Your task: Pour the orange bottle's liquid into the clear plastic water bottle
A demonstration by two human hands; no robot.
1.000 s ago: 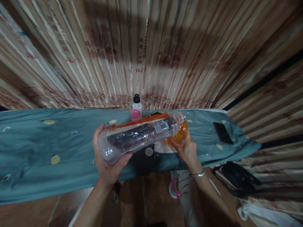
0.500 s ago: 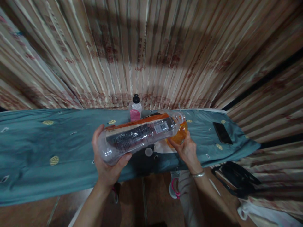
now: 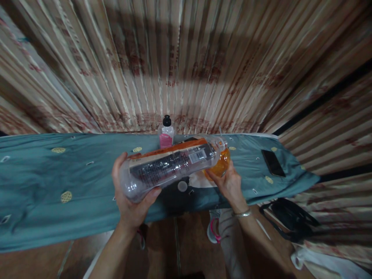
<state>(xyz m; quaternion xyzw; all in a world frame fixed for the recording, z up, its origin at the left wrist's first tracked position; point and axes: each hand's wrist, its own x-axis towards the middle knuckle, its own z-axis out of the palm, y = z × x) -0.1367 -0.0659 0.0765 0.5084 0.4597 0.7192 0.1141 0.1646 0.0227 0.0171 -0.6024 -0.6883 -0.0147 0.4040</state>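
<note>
Clear bottle (image 3: 171, 166), orange-and-dark label, lying aslant above the teal cloth (image 3: 87, 186).
From my feed, the left hand (image 3: 132, 207) grips its base; the right hand (image 3: 229, 184) clasps the orange container (image 3: 219, 167) by its neck. Both holds look unchanged since the earlier frame.

- worktop cloth (image 3: 95, 174): teal with yellow oval prints
- curtain (image 3: 162, 58): beige stripes, reddish-brown motifs
- large bottle (image 3: 171, 164): clear; orange, cream and dark label
- small bottle (image 3: 166, 135): black cap, pink label
- liquid (image 3: 219, 166): orange
- phone (image 3: 273, 163): black
</note>
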